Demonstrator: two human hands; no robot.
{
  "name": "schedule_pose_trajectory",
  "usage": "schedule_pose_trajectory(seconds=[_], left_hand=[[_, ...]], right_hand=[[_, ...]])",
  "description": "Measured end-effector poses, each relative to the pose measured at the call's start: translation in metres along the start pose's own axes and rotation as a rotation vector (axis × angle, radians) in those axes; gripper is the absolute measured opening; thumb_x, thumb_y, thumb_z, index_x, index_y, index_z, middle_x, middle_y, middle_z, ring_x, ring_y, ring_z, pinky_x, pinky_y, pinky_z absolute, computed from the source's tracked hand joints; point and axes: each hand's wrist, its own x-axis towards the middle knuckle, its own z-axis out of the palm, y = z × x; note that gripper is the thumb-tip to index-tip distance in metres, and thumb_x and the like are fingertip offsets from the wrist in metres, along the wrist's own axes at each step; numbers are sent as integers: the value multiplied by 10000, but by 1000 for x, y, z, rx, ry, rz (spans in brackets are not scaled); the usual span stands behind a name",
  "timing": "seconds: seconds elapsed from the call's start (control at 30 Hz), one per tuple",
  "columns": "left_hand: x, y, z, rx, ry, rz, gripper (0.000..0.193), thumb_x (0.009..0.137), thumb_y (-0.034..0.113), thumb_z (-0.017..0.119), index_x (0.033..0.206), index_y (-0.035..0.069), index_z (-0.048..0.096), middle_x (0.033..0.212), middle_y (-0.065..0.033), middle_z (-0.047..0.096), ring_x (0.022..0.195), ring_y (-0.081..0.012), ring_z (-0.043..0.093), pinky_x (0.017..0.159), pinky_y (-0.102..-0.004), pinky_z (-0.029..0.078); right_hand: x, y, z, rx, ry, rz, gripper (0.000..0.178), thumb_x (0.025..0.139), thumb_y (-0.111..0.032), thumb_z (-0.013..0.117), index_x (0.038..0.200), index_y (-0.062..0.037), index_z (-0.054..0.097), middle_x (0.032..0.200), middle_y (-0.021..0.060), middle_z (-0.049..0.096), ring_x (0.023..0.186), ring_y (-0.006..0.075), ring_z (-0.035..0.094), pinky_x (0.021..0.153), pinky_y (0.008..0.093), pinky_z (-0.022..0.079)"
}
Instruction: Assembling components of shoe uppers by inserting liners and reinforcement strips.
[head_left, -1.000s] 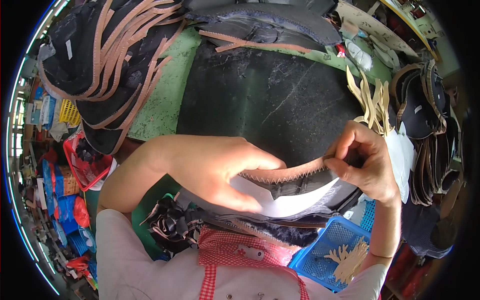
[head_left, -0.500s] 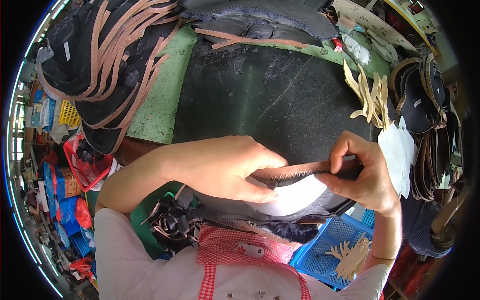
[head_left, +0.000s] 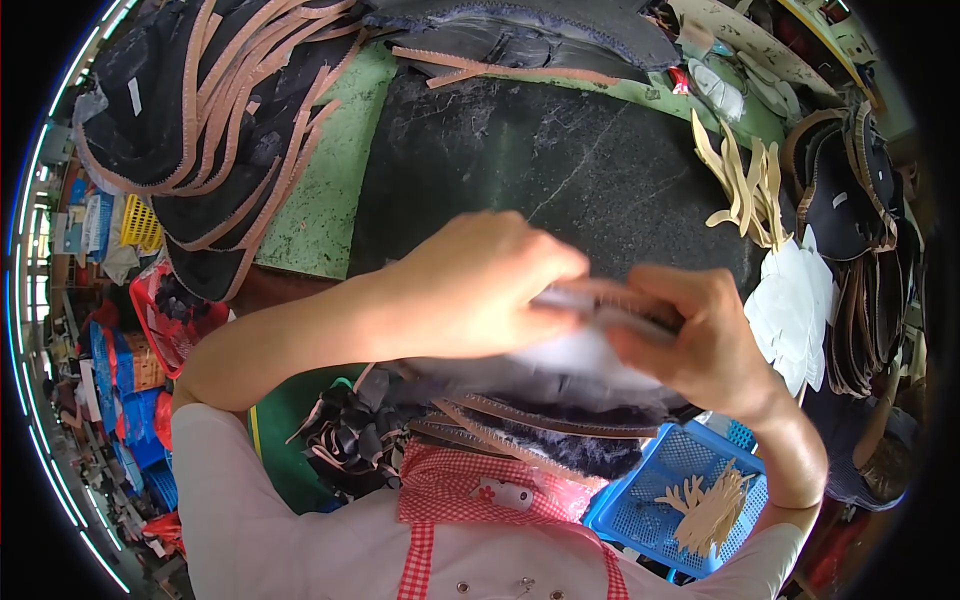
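My left hand [head_left: 505,290] and my right hand [head_left: 685,325] are both closed on a dark leather piece [head_left: 612,294] with a brown stitched edge, pinching that edge between thumbs and fingers. A white insert [head_left: 575,358] lies against the piece below the edge, blurred by motion. More dark pieces with brown borders and a fuzzy lining [head_left: 590,450] are stacked beneath, near my lap. The held piece is above the near side of a black work slab [head_left: 470,180]. My hands partly hide it.
Brown-edged dark pieces [head_left: 150,130] are heaped at the far left. Cream strips [head_left: 745,195] and white cut-outs [head_left: 790,310] lie at the slab's right edge. A blue basket [head_left: 640,500] holds more cream pieces. Dark scraps [head_left: 350,435] lie near left; a red basket [head_left: 160,330] stands beyond.
My left hand has moved up and turned over the edge. The brown edge has tilted and bunched between my hands, and the white insert shows less. The right hand keeps its grip.
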Motion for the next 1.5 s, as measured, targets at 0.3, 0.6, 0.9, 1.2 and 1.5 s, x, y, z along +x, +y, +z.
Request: schedule_pose_trajectory(seconds=[0.3, 0.6, 0.9, 1.2, 1.5], left_hand=[[12, -8, -21, 268, 59, 68, 266, 881, 288, 708, 908, 24, 719, 664, -178, 634, 594, -337, 642, 542, -417, 500], [2, 11, -13, 423, 907, 696, 201, 746, 100, 781, 897, 103, 649, 988, -73, 747, 982, -318, 701, 773, -413, 567], [15, 25, -12, 467, 699, 343, 436, 725, 139, 786, 1151, 99, 702, 1108, -39, 736, 946, -216, 728, 732, -338, 581], [-12, -12, -15, -344, 822, -77, 320, 1038, 261, 548, 1137, -35, 618, 877, -84, 704, 812, -124, 671, 699, -287, 516], [-30, 38, 33, -716, -574, 38, 281, 1038, 288, 523, 1048, 86, 717, 895, -82, 704, 771, -206, 690, 739, -344, 521]], right_hand=[[6, 4, -2, -553, 596, -284, 153, 726, -64, 739, 860, -59, 666, 804, 85, 696, 685, 288, 677, 595, 367, 516], [1, 4, 1, -575, 1173, -808, 301, 652, -160, 770, 915, -53, 669, 970, 95, 701, 815, 245, 680, 745, 384, 495], [-4, -5, -12, -708, 1065, -752, 284, 638, -73, 716, 921, -64, 723, 939, 55, 728, 852, 235, 687, 816, 358, 479], [-29, -23, 4, -374, 1105, -523, 375, 826, -146, 740, 1131, -7, 573, 977, 161, 624, 958, 289, 580, 859, 425, 481], [32, 69, 16, -274, 139, -298, 497, 939, -341, 682, 1290, -15, 550, 976, 189, 693, 900, 282, 700, 814, 385, 529]])
